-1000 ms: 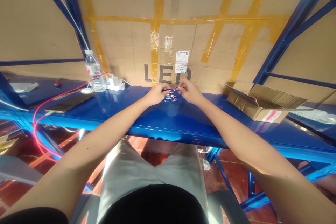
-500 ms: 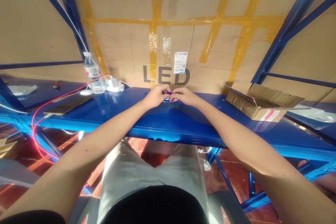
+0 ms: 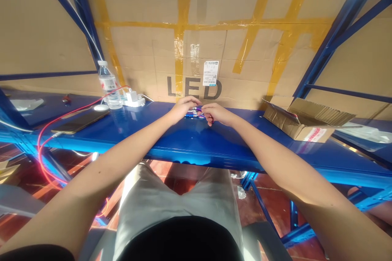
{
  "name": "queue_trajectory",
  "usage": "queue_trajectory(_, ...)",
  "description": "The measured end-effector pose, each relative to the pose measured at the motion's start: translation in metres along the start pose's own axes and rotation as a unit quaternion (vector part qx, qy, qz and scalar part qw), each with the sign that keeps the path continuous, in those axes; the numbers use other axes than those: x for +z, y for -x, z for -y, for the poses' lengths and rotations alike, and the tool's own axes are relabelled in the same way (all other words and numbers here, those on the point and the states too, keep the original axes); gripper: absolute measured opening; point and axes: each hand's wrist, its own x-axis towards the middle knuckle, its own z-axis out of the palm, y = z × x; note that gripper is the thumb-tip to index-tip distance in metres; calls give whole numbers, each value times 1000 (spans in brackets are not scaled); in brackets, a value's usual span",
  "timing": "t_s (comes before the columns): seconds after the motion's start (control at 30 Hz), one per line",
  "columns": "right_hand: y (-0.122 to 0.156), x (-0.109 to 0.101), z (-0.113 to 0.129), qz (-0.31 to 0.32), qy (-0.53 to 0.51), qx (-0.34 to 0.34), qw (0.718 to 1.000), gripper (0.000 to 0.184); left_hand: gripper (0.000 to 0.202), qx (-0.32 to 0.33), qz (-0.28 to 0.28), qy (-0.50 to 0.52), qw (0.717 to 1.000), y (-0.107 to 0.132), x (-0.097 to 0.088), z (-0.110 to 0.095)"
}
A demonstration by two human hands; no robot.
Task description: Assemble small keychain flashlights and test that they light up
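Near the back of the blue shelf, several slim pens (image 3: pixel 190 115) in blue, purple and silver lie in a small group between my hands. My left hand (image 3: pixel 183 109) is just over them, fingers stretched out to the right and holding nothing that I can make out. A purple pen (image 3: pixel 199 109) is pinched between the thumb and fingers of my right hand (image 3: pixel 217 113). That pen points left, toward my left fingertips; part of it is hidden by the fingers.
A large taped cardboard box (image 3: pixel 137 40) stands upright behind the shelf top. To the left are a water bottle (image 3: pixel 109 85), a white power strip (image 3: pixel 134 100), a dark phone (image 3: pixel 80 122) and a red cable (image 3: pixel 70 113). An opened small carton (image 3: pixel 306 124) sits at the right.
My left fingers have let go of the purple pen and straightened, so more of the pens below shows. My right hand keeps the pen and has shifted slightly.
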Motion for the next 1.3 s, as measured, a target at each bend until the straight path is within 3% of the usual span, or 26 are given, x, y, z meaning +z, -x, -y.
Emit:
queue_trajectory(0.17, -3, 8, -1, -35, 161, -20, 986, 21, 56, -157, 2, 231, 960, -2, -6, 2)
queue_trajectory(0.37, -5, 17, -5, -21, 239, -205, 949, 30, 80, -191, 0, 284, 940, -1, -10, 4)
queue_trajectory(0.43, -5, 19, -6, -17, 244, -231, 942, 37, 81, -193, 5, 290, 937, -1, -10, 6)
queue_trajectory(0.77, -4, 21, -8, -28, 214, -208, 954, 48, 84, -219, 19, 301, 928, -5, -10, 15)
queue_trajectory(1.0, -6, 17, -7, -46, 273, -159, 948, 30, 87, -225, 94, 353, 903, 1, -14, 22)
queue_trajectory(1.3, -2, 22, -4, -38, 246, -145, 958, 35, 81, -226, 69, 359, 903, 3, -13, 24)
